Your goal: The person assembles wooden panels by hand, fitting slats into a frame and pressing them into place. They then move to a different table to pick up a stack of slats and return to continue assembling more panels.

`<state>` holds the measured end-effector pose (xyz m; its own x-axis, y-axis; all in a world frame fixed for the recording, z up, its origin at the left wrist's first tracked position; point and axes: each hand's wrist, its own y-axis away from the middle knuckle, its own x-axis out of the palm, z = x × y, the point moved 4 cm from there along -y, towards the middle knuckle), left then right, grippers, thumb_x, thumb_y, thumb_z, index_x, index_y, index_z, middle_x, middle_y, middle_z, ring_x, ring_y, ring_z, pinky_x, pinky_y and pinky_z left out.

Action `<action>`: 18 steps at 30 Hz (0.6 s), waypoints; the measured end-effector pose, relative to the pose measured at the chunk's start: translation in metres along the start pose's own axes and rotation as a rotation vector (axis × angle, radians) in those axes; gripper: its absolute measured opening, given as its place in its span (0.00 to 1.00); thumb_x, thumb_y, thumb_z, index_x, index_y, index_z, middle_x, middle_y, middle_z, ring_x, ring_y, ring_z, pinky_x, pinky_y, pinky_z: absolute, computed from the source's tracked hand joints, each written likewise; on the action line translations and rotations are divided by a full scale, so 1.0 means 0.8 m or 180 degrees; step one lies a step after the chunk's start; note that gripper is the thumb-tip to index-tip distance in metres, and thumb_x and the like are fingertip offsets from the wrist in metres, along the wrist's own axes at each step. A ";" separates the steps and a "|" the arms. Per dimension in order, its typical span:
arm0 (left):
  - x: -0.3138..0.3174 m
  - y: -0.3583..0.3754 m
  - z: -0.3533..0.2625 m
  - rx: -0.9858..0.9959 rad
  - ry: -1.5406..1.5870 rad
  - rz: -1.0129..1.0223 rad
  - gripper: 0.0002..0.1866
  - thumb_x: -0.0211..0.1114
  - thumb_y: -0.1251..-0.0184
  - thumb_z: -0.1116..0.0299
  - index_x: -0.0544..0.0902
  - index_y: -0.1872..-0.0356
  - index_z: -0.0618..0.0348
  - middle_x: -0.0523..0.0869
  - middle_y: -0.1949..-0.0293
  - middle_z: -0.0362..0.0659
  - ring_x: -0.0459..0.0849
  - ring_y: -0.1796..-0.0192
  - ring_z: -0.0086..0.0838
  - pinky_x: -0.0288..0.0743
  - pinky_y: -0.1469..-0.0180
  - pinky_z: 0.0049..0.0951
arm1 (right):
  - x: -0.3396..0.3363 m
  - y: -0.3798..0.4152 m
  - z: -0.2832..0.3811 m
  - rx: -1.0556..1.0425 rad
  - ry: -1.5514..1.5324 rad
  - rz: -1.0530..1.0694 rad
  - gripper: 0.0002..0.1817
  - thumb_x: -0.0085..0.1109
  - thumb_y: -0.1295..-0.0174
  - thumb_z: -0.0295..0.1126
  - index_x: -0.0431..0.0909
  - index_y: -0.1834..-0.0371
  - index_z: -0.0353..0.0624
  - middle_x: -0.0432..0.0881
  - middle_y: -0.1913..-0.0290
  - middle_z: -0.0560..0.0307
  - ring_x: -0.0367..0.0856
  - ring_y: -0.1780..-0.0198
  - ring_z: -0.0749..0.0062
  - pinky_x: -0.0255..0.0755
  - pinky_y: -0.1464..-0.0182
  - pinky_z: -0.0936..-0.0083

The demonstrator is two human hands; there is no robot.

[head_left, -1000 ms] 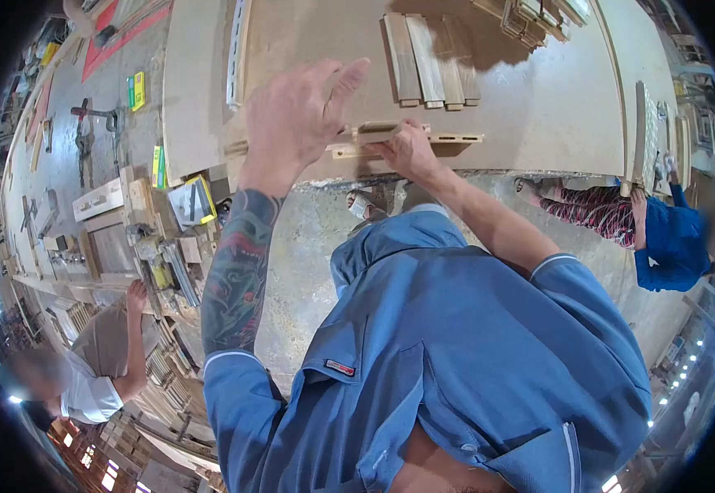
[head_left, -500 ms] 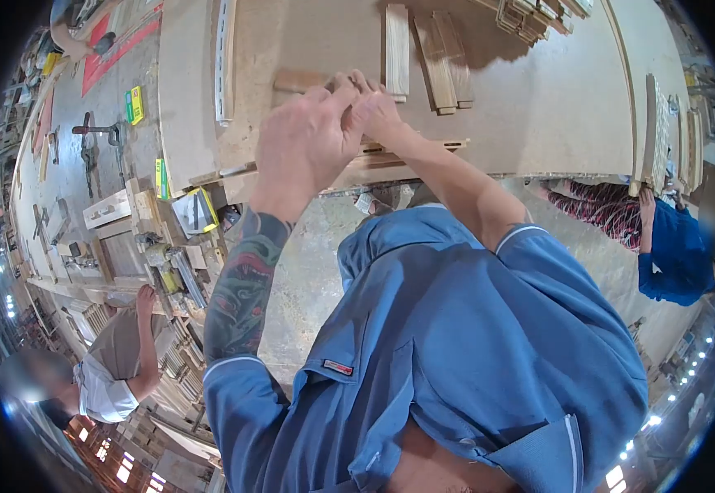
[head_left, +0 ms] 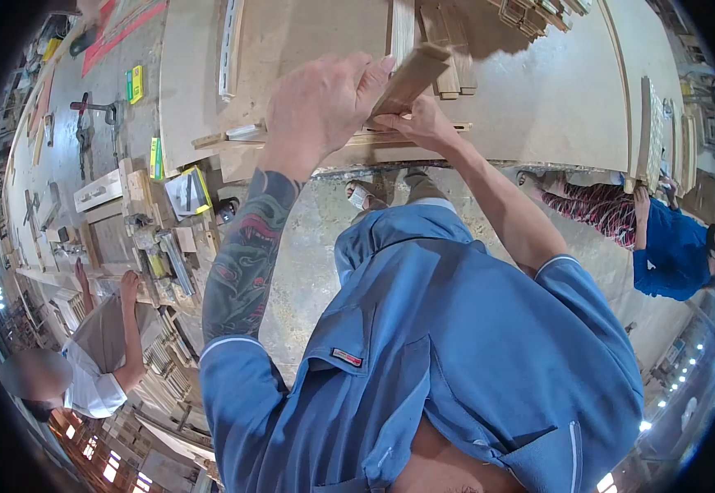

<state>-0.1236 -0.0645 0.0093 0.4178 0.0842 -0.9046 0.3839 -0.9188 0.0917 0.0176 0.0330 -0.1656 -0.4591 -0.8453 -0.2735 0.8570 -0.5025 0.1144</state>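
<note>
A short wooden strip (head_left: 417,76) is raised at a slant above the edge of the workbench (head_left: 538,123). My left hand (head_left: 318,103) is closed around its left side, with the thumb along the wood. My right hand (head_left: 425,127) grips its lower end from the right. Beneath both hands, a longer grooved wooden piece (head_left: 353,141) lies along the bench edge, partly hidden. Beyond the held strip lie a pale strip (head_left: 402,31) and a few brown strips (head_left: 460,70).
A pile of wooden pieces (head_left: 534,15) sits at the far side. At left stand a slotted strip (head_left: 230,49), a clamp (head_left: 99,111) and yellow-green boxes (head_left: 134,84). One person (head_left: 99,361) works at left, another (head_left: 670,255) at right.
My hands have come apart slightly, and the wooden strip between them is now lifted and tilted. My right hand has moved right and nearer. The person at left has shifted their arms.
</note>
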 end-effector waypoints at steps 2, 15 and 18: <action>0.001 0.000 0.003 -0.0041 0.0010 0.0044 0.29 0.44 0.22 0.40 0.87 0.49 0.50 0.88 0.60 0.52 0.86 0.56 0.49 0.78 0.56 0.45 | -0.002 0.003 -0.005 -0.0186 0.0458 0.0180 0.16 0.70 0.39 0.39 0.86 0.54 0.41 0.88 0.65 0.48 0.86 0.66 0.60 0.79 0.59 0.64; 0.035 -0.023 -0.067 0.0188 -0.0108 -0.0066 0.25 0.52 0.25 0.44 0.88 0.57 0.54 0.89 0.61 0.48 0.86 0.59 0.48 0.78 0.57 0.45 | -0.032 -0.008 -0.027 -0.0584 0.1546 -0.0031 0.17 0.63 0.39 0.36 0.80 0.47 0.48 0.82 0.55 0.43 0.80 0.53 0.42 0.74 0.52 0.49; 0.025 -0.025 -0.074 0.0150 0.0021 -0.0362 0.21 0.57 0.26 0.49 0.88 0.59 0.55 0.89 0.61 0.47 0.86 0.58 0.47 0.78 0.57 0.43 | -0.103 -0.057 -0.060 0.0171 0.2289 -0.0629 0.25 0.60 0.38 0.39 0.77 0.39 0.41 0.77 0.36 0.41 0.72 0.33 0.44 0.68 0.35 0.48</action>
<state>-0.0739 -0.0215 0.0145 0.3793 0.1914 -0.9053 0.3900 -0.9203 -0.0312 0.0272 0.1340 -0.1940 -0.3212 -0.4201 -0.8487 0.7533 -0.6564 0.0399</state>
